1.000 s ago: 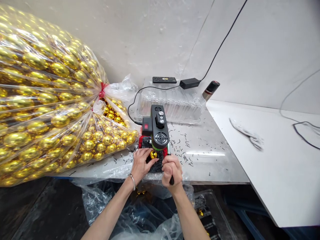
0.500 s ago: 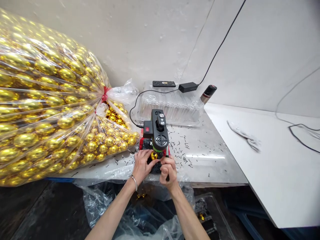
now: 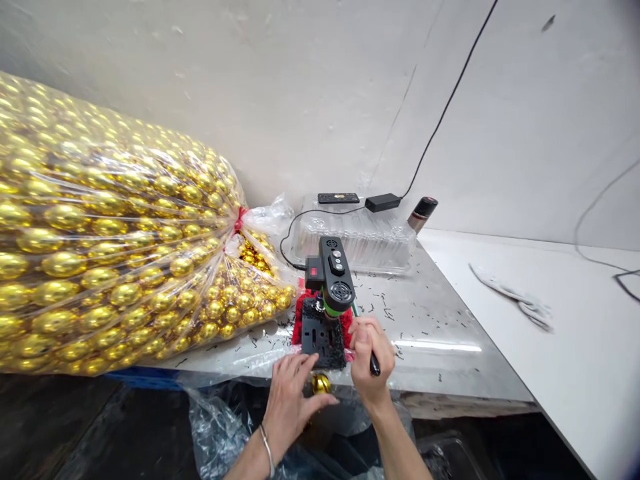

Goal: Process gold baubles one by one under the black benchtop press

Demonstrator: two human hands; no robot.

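Note:
A small black bench press machine (image 3: 338, 270) with a green ring under its head stands on the table, over a slotted black base plate (image 3: 320, 343). A shiny gold ball (image 3: 321, 383) is just past the plate's near edge, in the gap between the spread thumb and fingers of my left hand (image 3: 293, 393). That hand is open and does not grip the ball. My right hand (image 3: 371, 357) is wrapped round the machine's lever handle (image 3: 375, 365), whose black end sticks out below the fist. Below the table edge hangs a clear plastic bag (image 3: 215, 427).
A huge clear sack of gold balls (image 3: 115, 253) fills the left side. Behind the machine are a clear plastic tray (image 3: 355, 243), a power adapter (image 3: 383, 202) and a tumbler (image 3: 423, 213). Gloves (image 3: 510, 293) lie on the white table (image 3: 480, 247). Black shavings are scattered around.
My left hand has come back from under the machine head towards me and opened, and the gold ball has moved off the plate to its near edge. My right hand still grips the lever.

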